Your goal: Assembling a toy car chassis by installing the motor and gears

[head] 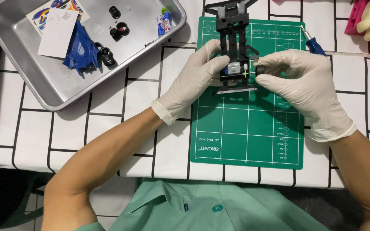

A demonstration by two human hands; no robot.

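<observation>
Black toy car frame [233, 47] lies on the green mat [247, 128]. Left hand [193, 81] clamps its side; right hand [298, 83] pinches a small black wheel [261, 69] at the axle. Judged light, rigid, brittle plastic; best held by the side rails.

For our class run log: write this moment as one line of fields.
left hand: steadies black plastic toy-car chassis | right hand: pinches small black wheel at chassis side | surface: green cutting mat
</observation>
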